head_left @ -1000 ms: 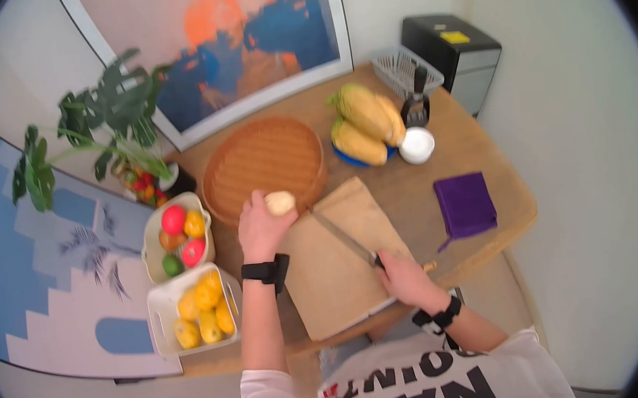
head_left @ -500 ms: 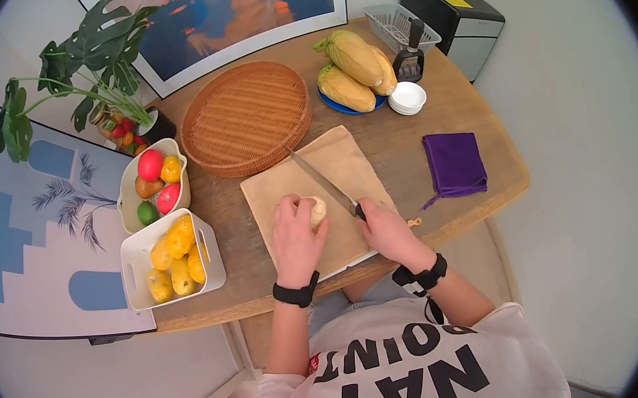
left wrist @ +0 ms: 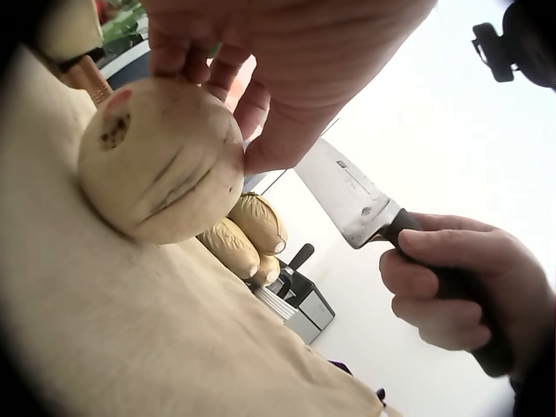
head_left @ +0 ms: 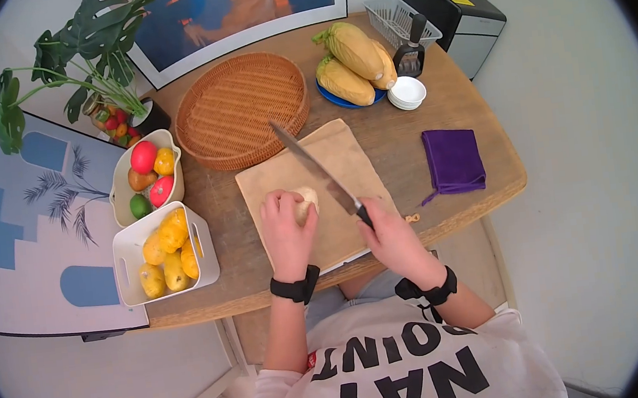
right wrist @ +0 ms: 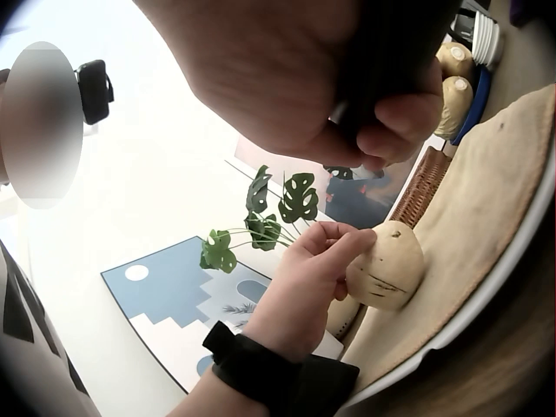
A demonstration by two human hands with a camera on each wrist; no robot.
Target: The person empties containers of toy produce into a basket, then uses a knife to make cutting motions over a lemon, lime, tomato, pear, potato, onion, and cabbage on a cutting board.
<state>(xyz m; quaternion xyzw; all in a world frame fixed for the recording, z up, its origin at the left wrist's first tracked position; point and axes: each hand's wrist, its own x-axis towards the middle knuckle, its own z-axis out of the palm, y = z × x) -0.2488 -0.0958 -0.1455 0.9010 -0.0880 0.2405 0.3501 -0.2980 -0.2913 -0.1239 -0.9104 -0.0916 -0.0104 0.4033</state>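
Observation:
My left hand grips a round, cream-coloured vegetable with fingers and thumb, near the middle of a tan cutting board. In the left wrist view the vegetable shows dark scratches, a speckled brown spot and a small red mark. My right hand holds a kitchen knife by its black handle. Its long blade slants over the board to the right of the vegetable, apart from it, and the tip overlaps the wicker tray's edge in the head view.
Behind the board lies a round wicker tray. Two bins of fruit, one white and one cream, stand at left. Wrapped yellow produce, white bowls and a grey basket are at back right. A purple cloth lies at right.
My left hand has brought the vegetable from beside the wicker tray onto the board. My right hand has lifted the knife, which earlier lay lower over the board.

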